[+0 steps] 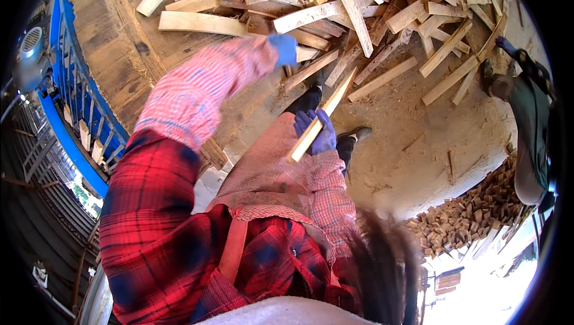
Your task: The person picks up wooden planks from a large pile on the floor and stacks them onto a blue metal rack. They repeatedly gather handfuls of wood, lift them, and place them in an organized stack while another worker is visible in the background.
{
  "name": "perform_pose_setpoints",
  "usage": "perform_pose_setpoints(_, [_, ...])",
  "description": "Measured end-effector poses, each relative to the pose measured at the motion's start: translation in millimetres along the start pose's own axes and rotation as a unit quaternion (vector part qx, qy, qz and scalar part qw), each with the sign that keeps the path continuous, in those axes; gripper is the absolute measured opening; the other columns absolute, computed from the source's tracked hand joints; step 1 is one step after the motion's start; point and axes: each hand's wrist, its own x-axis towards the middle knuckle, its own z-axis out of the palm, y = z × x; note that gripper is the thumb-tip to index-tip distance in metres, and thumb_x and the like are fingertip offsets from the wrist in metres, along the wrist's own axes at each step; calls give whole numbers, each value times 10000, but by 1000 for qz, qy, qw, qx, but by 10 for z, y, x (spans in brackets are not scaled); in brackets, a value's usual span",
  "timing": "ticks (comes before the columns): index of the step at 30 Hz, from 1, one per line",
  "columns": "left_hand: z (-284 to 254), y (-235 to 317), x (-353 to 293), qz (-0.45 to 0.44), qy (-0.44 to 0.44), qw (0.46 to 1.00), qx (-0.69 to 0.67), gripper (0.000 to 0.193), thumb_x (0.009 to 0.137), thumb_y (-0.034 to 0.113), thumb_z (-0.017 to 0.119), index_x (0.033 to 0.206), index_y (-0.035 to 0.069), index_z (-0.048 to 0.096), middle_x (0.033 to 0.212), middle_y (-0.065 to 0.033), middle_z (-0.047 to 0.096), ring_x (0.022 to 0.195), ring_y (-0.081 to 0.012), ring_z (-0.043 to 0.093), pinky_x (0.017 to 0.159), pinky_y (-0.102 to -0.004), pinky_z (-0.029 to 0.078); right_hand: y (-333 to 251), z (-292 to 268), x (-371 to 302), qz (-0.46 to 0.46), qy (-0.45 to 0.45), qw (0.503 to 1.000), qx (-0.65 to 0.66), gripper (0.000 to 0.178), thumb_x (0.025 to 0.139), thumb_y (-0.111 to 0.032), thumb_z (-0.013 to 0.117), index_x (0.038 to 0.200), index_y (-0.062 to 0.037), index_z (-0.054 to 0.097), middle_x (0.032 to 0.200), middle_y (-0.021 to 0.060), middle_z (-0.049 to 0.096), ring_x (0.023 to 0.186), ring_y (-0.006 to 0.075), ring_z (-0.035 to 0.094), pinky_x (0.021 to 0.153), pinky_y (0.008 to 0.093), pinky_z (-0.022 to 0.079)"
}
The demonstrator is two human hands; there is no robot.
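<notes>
My right hand (pixel 323 135), in a purple-blue glove, is closed around a narrow strip of wood (pixel 311 131). The strip is held slantwise before my apron (pixel 257 166), its far end tapering upward. My left hand (pixel 283 50), in a blue glove, is stretched forward to the near edge of a heap of loose wood strips (pixel 311 17). Motion smears its fingers, so I cannot make out whether they grip anything. Closest to that hand are a pale flat strip (pixel 200 23) and several shorter pieces.
Wood pieces spread over the wooden floor (pixel 412 140) at the far side. Another person (pixel 532 110) is at the right, a dark-gloved hand near the heap. Small cut blocks (pixel 472 211) are piled at the lower right. A blue metal frame (pixel 75 152) stands at the left.
</notes>
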Motion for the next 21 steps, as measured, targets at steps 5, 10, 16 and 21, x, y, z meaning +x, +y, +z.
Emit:
perform_pose_setpoints(5, [-196,782,-1622,77,-17,997,11,400,814,417,569,790,18,598,684,-180,602,606,-322,603,552,-425,475,260,405,204,69,-133,986,69,632,777,-463,616,1181,-6,453,1061,210,543,971,355,542,883,466,444])
perform_pose_setpoints(10, [-319,588,-1083,54,-134,980,-135,481,852,485,509,889,12,585,718,-186,600,668,-328,600,643,-415,475,229,297,108,17,-84,996,-38,609,744,-406,659,1158,0,475,963,162,566,849,281,572,756,393,502])
perform_pose_setpoints(16, [-50,-136,606,-45,186,935,298,786,735,355,628,1367,58,268,1229,-167,470,1153,-305,458,878,-475,409,79,-355,-84,61,-73,995,22,639,770,-372,658,1186,63,446,1057,193,577,939,306,584,877,407,470])
perform_pose_setpoints(21, [130,241,661,-138,44,965,218,681,726,202,642,1299,7,329,1118,-219,561,950,-316,602,776,-457,483,-187,-832,-342,3,-56,995,88,558,786,-354,645,1189,-17,456,1014,178,572,848,276,588,786,405,509])
